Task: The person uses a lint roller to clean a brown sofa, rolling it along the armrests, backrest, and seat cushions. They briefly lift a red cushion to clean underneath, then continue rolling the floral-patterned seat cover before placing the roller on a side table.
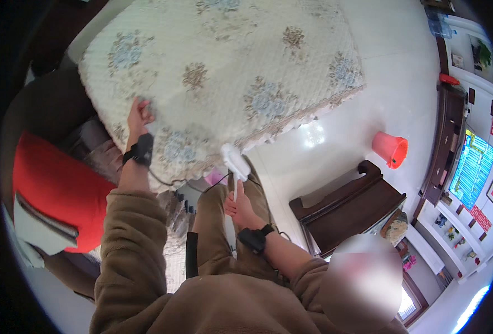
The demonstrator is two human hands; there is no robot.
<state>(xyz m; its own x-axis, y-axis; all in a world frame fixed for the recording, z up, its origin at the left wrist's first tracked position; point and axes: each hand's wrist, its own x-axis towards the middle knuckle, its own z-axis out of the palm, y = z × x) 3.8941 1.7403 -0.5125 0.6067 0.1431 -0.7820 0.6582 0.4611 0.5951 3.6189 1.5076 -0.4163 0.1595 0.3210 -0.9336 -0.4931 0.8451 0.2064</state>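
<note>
A cream quilted cover (221,104) with blue and brown flower patterns spreads out in front of me, its ruffled edge hanging near my knees. On its left part rests my left hand (140,115), fingers curled in. Whether it pinches the fabric cannot be told. My right hand (242,208) grips the handle of a white brush-like tool (235,162), thumb laid along the handle. The tool's broad head is by the near edge of the cover, above my leg; its working face is hidden. Both wrists carry black strapped devices.
To the left are a red cushion (62,192) and a dark seat back (50,104). A dark wooden bench (351,200) and a pink bucket (388,149) stand on the glossy floor (397,92) at right. Beyond are a cabinet (445,146) and a lit television (472,169). Black cables cross near my knees.
</note>
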